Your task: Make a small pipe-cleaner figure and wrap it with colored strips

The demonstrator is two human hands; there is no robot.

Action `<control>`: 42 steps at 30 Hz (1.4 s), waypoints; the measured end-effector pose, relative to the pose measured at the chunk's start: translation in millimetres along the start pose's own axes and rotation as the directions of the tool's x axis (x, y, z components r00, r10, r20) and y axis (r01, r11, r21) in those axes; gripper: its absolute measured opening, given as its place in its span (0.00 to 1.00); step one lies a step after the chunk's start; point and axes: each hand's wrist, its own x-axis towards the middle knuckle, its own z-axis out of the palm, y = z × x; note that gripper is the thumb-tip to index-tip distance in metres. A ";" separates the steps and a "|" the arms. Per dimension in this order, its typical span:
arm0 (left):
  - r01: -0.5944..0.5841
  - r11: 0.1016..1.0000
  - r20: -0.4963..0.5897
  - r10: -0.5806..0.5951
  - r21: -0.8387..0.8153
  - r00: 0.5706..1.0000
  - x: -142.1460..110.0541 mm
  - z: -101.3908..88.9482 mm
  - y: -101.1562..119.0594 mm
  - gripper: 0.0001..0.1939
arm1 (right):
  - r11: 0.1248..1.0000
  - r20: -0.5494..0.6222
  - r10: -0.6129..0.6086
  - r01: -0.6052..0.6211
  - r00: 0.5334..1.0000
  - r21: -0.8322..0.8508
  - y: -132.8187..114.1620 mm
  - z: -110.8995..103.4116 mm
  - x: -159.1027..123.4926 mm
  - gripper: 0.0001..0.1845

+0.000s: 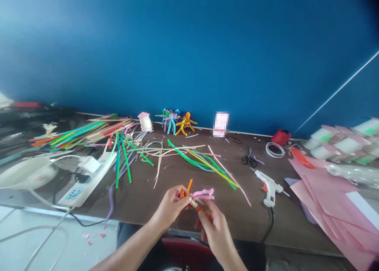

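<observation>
Close over the near edge of the worktop (133, 210), my left hand (170, 208) and right hand (214, 233) are together, both pinching an orange-and-pink pipe-cleaner bundle (197, 196) between fingers and thumbs. It sits in the air just above the wood, with an orange end sticking up, pink loops running out to the right and a pale short section near my right fingers. It looks only partly worked to me: the stems are joined at the middle, but the ends stay loose and no clear form shows yet. Just right of my hands lies a white hot glue gun (268, 188) with an orange trigger, and on the left sits a white power strip (85, 180). Beyond them, loose green, yellow, pink and cream strips (201, 162) are scattered, and a bigger heap of multicoloured straws (79, 133) lies farther left, so plenty of material looks unused. Black-handled scissors (250, 158) and a red spool (281, 137) are off to the right, beside stacked pink paper sheets (325, 196). At the back, against the blue wall (177, 46), stands a cluster of small pipe-cleaner figures (177, 123), which look finished, near a white spool (145, 122) and a blurred card (220, 125).
</observation>
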 end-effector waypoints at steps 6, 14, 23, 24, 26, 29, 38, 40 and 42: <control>0.038 0.952 -0.024 -0.048 -0.305 0.999 1.2 5.9 -9.3 0.11 | 0.996 -0.064 -0.092 0.091 0.994 -0.012 24.2 23.3 -12.2 0.17; 0.200 0.837 0.088 -0.181 -0.510 0.980 2.2 0.0 -9.7 0.11 | 0.930 -0.082 -0.310 0.284 0.947 -0.233 4.7 -2.9 -2.9 0.11; -0.005 0.991 0.017 0.007 -0.137 1.000 -6.7 6.0 -0.8 0.11 | 0.799 -0.017 -0.473 0.421 0.881 -0.430 -3.2 -2.9 14.4 0.13; -0.016 0.995 0.010 0.017 -0.100 1.000 -6.5 5.3 -2.3 0.10 | 0.801 -0.029 -0.467 0.409 0.884 -0.437 -1.5 -1.0 14.4 0.12; -0.032 0.999 -0.003 0.032 -0.031 0.999 -5.3 3.6 -7.1 0.10 | 0.780 -0.035 -0.472 0.399 0.881 -0.482 -0.7 1.2 13.3 0.12; -0.060 0.996 -0.054 0.064 0.063 0.996 -3.0 2.4 -14.5 0.09 | 0.691 -0.004 -0.528 0.427 0.849 -0.583 -5.5 2.4 10.2 0.14; 0.075 0.993 0.062 -0.069 -0.089 0.996 -3.6 6.4 -7.3 0.12 | 0.588 0.020 -0.529 0.384 0.848 -0.712 -17.1 0.4 4.4 0.09; 0.099 0.989 0.048 -0.094 -0.114 0.994 -3.1 6.7 -6.7 0.11 | 0.529 0.061 -0.530 0.386 0.846 -0.756 -18.4 0.6 4.3 0.09; 0.086 0.994 -0.002 -0.086 -0.071 0.996 -2.0 6.6 -8.5 0.10 | 0.452 0.115 -0.522 0.388 0.845 -0.803 -20.7 1.8 3.6 0.10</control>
